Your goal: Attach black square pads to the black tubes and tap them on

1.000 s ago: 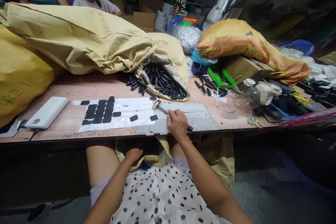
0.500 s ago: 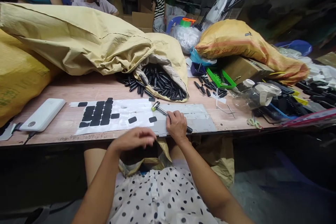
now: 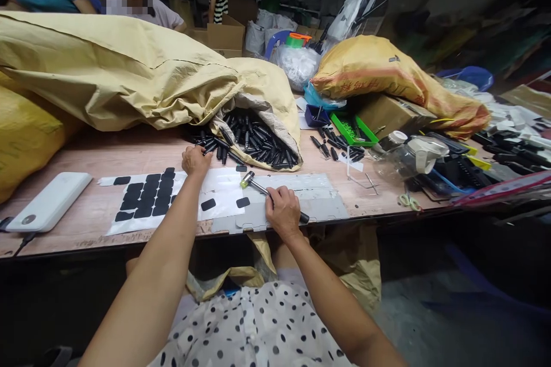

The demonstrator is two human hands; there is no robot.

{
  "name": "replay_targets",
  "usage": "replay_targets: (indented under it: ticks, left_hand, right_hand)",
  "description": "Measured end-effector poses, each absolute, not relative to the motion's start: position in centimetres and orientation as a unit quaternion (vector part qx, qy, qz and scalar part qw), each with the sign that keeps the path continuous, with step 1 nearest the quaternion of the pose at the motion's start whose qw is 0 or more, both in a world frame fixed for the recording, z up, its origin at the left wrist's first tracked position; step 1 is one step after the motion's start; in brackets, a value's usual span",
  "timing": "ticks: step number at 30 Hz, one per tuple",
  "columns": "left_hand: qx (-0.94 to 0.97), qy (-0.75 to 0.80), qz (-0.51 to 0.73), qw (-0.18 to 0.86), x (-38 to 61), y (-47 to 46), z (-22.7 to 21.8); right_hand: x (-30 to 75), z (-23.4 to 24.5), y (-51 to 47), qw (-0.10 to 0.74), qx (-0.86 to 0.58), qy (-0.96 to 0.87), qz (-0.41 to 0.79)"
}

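Observation:
My right hand (image 3: 284, 211) is wrapped round the dark handle of a small hammer (image 3: 258, 184). The hammer lies low over a grey board (image 3: 316, 198), its metal head with a yellow-green face pointing left. My left hand (image 3: 196, 161) reaches to the left end of a pile of black tube-shaped parts (image 3: 258, 143). Its fingers are curled and closed on one black tube-shaped part (image 3: 209, 147) there; the fingertips are partly hidden. Below that arm lies a white sheet (image 3: 221, 183) with rows of black rounded pads (image 3: 146, 198), some loose.
The parts spill from a large tan sack (image 3: 172, 80) across the table. A white power bank (image 3: 51, 200) sits left. To the right are a green tray (image 3: 353, 129), a clear plastic jug (image 3: 407, 157), scissors (image 3: 408, 202) and an orange-yellow sack (image 3: 379, 66). People are behind.
My left hand has moved from above the table's front edge forward and left to the pile of black parts. My right hand still holds the hammer. The view has shifted slightly.

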State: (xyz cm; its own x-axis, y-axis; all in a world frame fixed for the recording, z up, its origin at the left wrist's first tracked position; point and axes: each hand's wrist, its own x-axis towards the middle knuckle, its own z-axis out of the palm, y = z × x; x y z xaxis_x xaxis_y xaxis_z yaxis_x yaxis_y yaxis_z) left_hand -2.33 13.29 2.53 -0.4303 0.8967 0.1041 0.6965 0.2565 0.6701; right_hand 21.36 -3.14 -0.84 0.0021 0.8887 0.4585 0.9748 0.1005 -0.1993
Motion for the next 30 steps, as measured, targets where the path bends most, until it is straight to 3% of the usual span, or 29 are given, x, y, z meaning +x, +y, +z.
replay_targets:
  ticks: [7,14,22,30]
  left_hand:
    - [0.553,0.751,0.333,0.139,-4.3,8.6,3.8]
    - [0.732,0.561,0.276,0.269,-4.2,1.3,2.1]
    - [0.763,0.548,0.274,0.206,-3.2,1.0,0.3]
    - [0.738,0.570,0.272,0.236,-3.0,1.1,0.1]
  right_hand:
    - [21.3,-0.8,-3.1,0.245,-0.669,-0.697,-0.080]
    - [21.4,-1.0,-2.8,0.236,-0.672,-0.697,-0.081]
    - [21.8,-0.6,-2.4,0.227,-0.674,-0.701,-0.061]
    - [20.1,0.5,-5.1,0.353,-0.595,-0.721,0.044]
